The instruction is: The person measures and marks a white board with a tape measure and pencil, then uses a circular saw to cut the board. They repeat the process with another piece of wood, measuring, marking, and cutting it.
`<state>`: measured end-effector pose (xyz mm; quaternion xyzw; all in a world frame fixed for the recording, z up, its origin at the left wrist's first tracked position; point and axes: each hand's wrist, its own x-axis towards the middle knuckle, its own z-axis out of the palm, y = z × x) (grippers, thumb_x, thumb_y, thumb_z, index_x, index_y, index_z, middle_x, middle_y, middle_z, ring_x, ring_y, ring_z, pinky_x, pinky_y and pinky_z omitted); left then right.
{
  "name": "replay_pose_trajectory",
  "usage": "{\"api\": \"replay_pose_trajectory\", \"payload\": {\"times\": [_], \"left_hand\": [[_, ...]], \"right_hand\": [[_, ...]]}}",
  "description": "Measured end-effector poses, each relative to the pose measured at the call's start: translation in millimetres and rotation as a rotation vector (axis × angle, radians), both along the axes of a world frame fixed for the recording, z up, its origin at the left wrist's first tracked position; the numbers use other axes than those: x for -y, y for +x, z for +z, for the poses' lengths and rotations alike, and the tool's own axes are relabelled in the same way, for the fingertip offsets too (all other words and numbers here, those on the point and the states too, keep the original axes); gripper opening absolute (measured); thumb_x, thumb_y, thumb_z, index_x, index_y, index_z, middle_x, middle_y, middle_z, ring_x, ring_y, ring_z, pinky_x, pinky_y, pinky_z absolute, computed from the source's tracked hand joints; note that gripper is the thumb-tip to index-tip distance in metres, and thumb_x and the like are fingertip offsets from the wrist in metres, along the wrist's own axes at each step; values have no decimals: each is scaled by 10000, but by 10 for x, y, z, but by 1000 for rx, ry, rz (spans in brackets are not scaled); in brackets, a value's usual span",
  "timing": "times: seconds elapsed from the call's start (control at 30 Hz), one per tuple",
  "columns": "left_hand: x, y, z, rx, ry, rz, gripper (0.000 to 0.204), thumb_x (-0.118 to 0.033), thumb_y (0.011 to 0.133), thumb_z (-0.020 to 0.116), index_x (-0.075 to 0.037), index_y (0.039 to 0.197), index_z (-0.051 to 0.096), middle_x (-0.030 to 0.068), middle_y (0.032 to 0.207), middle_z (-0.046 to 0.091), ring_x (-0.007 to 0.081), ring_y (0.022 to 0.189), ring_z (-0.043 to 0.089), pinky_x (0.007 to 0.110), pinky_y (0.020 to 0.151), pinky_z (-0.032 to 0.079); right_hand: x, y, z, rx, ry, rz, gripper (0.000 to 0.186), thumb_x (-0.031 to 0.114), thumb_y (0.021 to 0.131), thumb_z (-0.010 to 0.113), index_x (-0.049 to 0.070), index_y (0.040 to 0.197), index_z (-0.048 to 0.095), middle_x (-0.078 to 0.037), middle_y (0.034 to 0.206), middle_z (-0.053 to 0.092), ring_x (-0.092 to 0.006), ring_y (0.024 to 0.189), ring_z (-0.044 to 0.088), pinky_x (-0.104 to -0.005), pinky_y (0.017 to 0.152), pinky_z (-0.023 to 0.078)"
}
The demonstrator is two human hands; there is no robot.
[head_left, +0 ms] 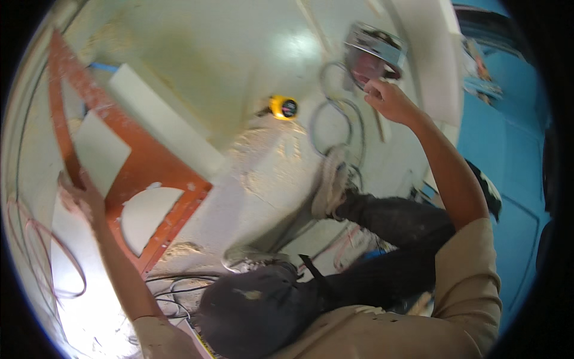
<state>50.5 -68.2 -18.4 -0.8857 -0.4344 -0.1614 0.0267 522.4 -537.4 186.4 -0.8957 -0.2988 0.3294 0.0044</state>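
The hands are well apart. The left hand (85, 200) is clamped on the long edge of an orange set square (152, 161), which lies at the left, partly over a white board (161, 116). The right hand (391, 100) is closed around a blurred power tool (371, 57) at the upper right; whether it touches the floor (221, 60), I cannot tell. Between them sit a yellow tape measure (282, 107) and scattered sawdust (257, 161).
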Motion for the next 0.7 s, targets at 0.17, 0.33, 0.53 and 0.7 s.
{"api": "replay_pose_trajectory", "payload": {"times": [0.17,0.33,0.53,0.7], "left_hand": [[-57,-24,-11,-27,-44,80,585,-479,939,521,-58,1336,437,144,1302,513,314,1218,475,457,1031,358],[-23,51,11,-20,-41,71,593,-500,936,515,-60,1327,440,129,1292,519,297,1221,477,450,1039,355],[-54,-30,-68,-16,34,46,571,-469,955,502,-28,1312,441,143,1287,522,318,1208,485,454,1031,366],[-180,-166,-362,7,-50,54,567,-409,958,529,-13,1349,419,188,1307,505,363,1231,463,445,1038,368]], "right_hand": [[270,-229,763,101,-171,-47,245,193,856,614,-19,974,576,-134,695,600,-255,648,575,-395,607,435],[362,-601,1001,127,47,-212,229,198,874,608,-6,978,596,-107,734,611,-196,680,578,-344,644,459],[1594,-1211,742,64,31,-412,243,214,871,626,10,1001,632,-79,783,635,-166,731,588,-325,673,473],[2396,21,-106,49,287,-933,220,195,896,565,18,1017,613,-76,851,656,-147,762,631,-296,632,515]]}}
